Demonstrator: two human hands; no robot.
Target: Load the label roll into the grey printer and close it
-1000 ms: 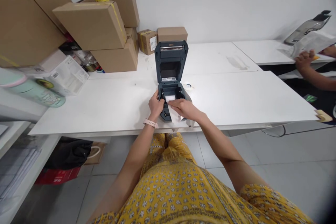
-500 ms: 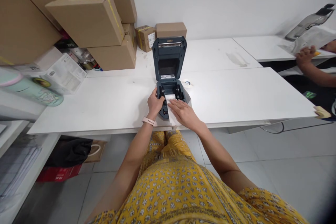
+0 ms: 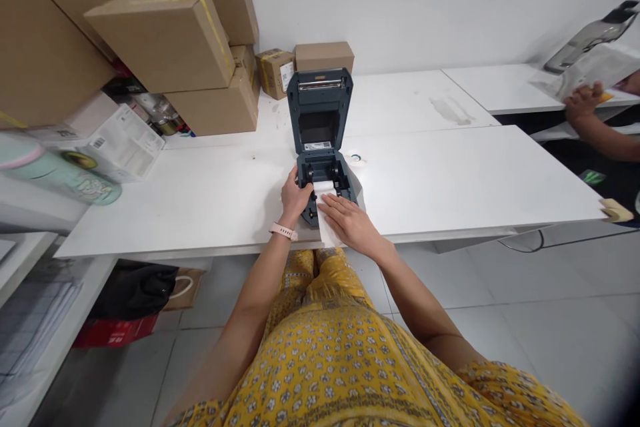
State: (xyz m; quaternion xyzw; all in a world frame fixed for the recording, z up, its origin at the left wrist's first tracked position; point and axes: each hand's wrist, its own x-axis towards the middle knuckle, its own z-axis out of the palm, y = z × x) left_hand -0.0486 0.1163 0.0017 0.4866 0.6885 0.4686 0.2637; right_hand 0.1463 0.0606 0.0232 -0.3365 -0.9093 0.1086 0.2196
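A dark blue-grey label printer (image 3: pixel 324 113) stands near the table's front edge with its lid raised upright. From its interior a white strip of label paper (image 3: pixel 327 232) runs out over the front and hangs past the table edge. My left hand (image 3: pixel 295 193) grips the printer's left side, the thumb over the rim beside the paper. My right hand (image 3: pixel 353 220) lies flat on the strip, fingers stretched out together and pointing left. The paper under those fingers is hidden.
Cardboard boxes (image 3: pixel 155 47) are stacked at the back left, with a mint-green bottle (image 3: pixel 75 173) in front. A small ring (image 3: pixel 355 157) lies on the white table (image 3: pixel 450 180) right of the printer. At far right, another person's hand (image 3: pixel 584 101) is near a plastic bag.
My right hand has slid slightly down and toward me along the paper strip. My left hand stays on the printer's side. The camera view has shifted a little.
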